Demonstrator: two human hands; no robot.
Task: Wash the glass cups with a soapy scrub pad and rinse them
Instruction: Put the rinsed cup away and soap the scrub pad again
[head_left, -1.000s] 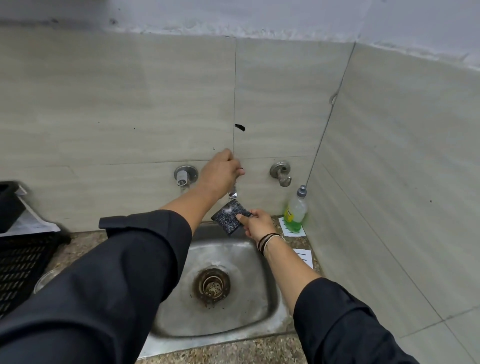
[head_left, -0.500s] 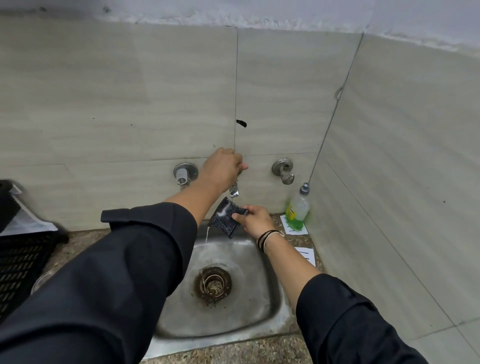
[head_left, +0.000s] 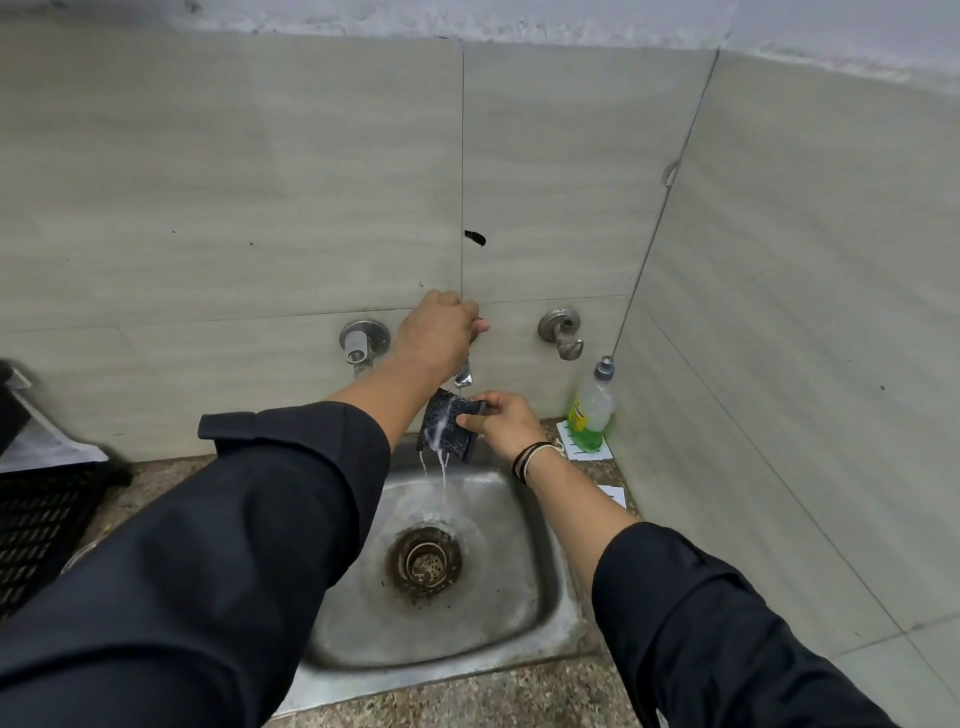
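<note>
My left hand (head_left: 439, 332) grips the handle of the middle wall tap, whose metal spout (head_left: 463, 375) shows just below my fingers. Water runs from it onto a dark scrub pad (head_left: 445, 423), which my right hand (head_left: 501, 418) pinches by its right edge under the spout. Thin streams fall off the pad into the steel sink (head_left: 540, 618), near the rusty drain (head_left: 423, 564). The rim of a glass (head_left: 78, 556) peeks out at the left, mostly hidden by my left sleeve.
A green dish soap bottle (head_left: 589, 410) stands on a white card at the sink's back right corner. Two more wall fittings (head_left: 363, 340) (head_left: 561, 330) flank the tap. A black crate (head_left: 36, 519) sits on the stone counter at the left.
Water has started running. The pad went from lying flat in my right hand to hanging tilted under the spout, with streams now falling into the sink. My left hand stays on the tap.
</note>
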